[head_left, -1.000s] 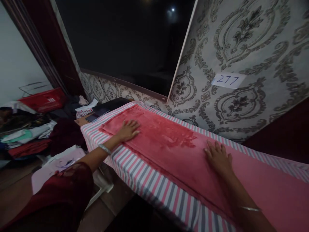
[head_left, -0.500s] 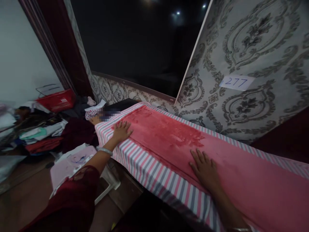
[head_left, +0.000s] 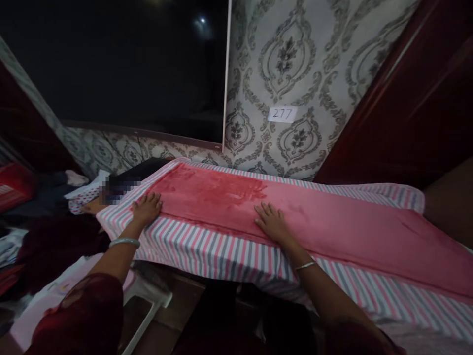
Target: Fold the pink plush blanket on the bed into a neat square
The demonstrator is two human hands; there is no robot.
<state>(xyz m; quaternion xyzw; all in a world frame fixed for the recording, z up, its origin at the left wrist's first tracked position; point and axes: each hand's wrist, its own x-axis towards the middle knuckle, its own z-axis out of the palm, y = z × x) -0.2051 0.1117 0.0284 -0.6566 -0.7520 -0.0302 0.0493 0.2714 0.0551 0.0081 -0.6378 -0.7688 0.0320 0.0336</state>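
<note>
Here, a pink fleece blanket (head_left: 332,236) is shown laid lengthwise on a striped sheet (head_left: 207,256), towards its far edge. The left hand (head_left: 147,208) is pressed flat at the blanket's left end, and the right hand (head_left: 272,223) at its near edge. Both are open, fingers spread, with nothing grasped. A paper label (head_left: 282,114) marked 277 is seen on the patterned wallpaper (head_left: 251,74) behind.
</note>
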